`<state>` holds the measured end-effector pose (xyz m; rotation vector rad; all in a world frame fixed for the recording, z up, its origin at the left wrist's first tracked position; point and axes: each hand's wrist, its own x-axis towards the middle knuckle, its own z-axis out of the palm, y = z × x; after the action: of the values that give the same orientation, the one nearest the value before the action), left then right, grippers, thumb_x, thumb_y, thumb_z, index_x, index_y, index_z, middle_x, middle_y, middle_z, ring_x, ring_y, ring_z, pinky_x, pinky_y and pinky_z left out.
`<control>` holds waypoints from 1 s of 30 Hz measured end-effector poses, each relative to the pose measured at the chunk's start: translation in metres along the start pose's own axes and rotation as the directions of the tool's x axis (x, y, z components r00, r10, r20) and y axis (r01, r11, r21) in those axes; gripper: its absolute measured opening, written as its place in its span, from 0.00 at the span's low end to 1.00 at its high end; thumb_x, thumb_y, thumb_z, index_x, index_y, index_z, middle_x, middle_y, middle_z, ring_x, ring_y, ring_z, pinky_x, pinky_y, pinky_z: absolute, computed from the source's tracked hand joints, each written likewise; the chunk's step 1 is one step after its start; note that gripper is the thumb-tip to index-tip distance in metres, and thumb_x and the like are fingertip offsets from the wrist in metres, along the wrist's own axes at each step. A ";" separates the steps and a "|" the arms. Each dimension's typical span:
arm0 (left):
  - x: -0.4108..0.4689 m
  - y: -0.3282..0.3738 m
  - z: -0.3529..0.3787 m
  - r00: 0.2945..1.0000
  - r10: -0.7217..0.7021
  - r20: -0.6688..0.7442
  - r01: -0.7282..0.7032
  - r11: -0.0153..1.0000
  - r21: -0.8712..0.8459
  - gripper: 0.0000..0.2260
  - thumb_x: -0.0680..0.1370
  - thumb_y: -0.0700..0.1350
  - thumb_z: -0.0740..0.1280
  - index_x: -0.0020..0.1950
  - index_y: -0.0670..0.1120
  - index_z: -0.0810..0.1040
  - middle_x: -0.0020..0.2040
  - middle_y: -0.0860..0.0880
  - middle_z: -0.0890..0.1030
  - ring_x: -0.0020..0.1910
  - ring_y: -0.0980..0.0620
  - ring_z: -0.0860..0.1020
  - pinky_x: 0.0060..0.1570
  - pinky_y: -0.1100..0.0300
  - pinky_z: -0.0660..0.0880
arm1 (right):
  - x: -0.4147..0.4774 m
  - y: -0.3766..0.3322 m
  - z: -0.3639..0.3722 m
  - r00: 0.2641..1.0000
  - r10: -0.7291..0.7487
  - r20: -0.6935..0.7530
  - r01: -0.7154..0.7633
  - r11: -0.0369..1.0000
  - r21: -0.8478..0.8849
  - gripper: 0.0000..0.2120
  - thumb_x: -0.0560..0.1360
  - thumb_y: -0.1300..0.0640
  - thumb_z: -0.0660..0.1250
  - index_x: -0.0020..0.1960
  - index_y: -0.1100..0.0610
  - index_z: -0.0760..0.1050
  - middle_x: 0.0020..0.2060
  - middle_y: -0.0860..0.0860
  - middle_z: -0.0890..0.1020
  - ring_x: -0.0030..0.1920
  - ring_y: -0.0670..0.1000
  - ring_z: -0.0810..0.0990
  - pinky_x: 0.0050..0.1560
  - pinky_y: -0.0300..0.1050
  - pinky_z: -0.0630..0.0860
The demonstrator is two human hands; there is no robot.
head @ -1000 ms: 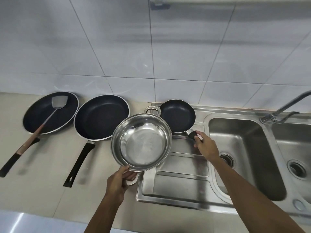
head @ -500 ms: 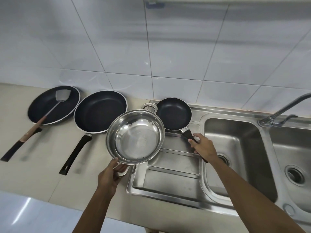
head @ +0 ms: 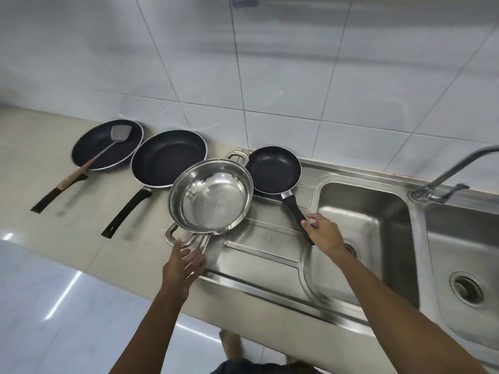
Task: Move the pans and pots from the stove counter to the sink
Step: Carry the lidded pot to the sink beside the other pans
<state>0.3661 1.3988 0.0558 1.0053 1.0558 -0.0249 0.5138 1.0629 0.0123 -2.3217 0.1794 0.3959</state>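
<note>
A shiny steel pot [head: 213, 203] with two loop handles sits at the left end of the sink's drainboard [head: 264, 247]. My left hand [head: 183, 268] is just below its near handle, fingers spread and off the metal. A small black frying pan [head: 272, 170] rests on the drainboard behind it, its handle pointing at me. My right hand [head: 324, 233] is at the handle's end with loose fingers, thumb touching it, not wrapped around it. A medium black pan [head: 167, 157] and a large black pan [head: 105, 144] lie on the beige counter to the left.
A metal spatula [head: 121, 132] with a wooden handle lies in the large pan. Right of the drainboard is the left sink basin [head: 364, 211], then a second basin [head: 464, 252] under a faucet [head: 445, 174]. A tiled wall stands behind.
The steel pot came down from my left hand onto the drainboard's left end, and the hand let go. My right hand slid to the small pan's handle end and loosened.
</note>
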 end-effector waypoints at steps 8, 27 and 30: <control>-0.065 -0.092 0.055 0.862 0.452 0.228 -0.447 0.467 0.763 0.30 0.79 0.67 0.58 0.67 0.45 0.77 0.65 0.43 0.81 0.65 0.41 0.78 0.65 0.47 0.73 | -0.064 0.042 -0.032 0.945 -0.326 -0.015 0.305 0.899 -0.314 0.22 0.82 0.47 0.61 0.72 0.56 0.72 0.65 0.57 0.80 0.64 0.60 0.78 0.64 0.55 0.73; -0.202 -0.247 0.264 -0.060 -0.108 0.992 -0.831 -0.545 -0.110 0.31 0.77 0.65 0.61 0.72 0.46 0.75 0.74 0.44 0.75 0.74 0.42 0.72 0.71 0.41 0.68 | -0.309 0.209 -0.151 0.877 -0.006 -0.480 -0.271 0.819 -0.506 0.27 0.79 0.42 0.61 0.75 0.50 0.70 0.71 0.55 0.76 0.72 0.62 0.73 0.68 0.64 0.71; -0.242 -0.286 0.292 -0.145 -0.199 0.969 -0.826 -0.515 -0.229 0.31 0.78 0.65 0.58 0.75 0.48 0.73 0.75 0.45 0.74 0.75 0.43 0.70 0.73 0.41 0.66 | -0.350 0.237 -0.177 0.822 0.110 -0.560 -0.397 0.814 -0.423 0.27 0.80 0.40 0.57 0.76 0.50 0.69 0.73 0.54 0.74 0.73 0.62 0.71 0.70 0.64 0.70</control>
<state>0.3130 0.9274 0.0725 2.5204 -1.4320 -0.0629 0.1667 0.7738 0.0881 -2.9234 0.7523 -0.0822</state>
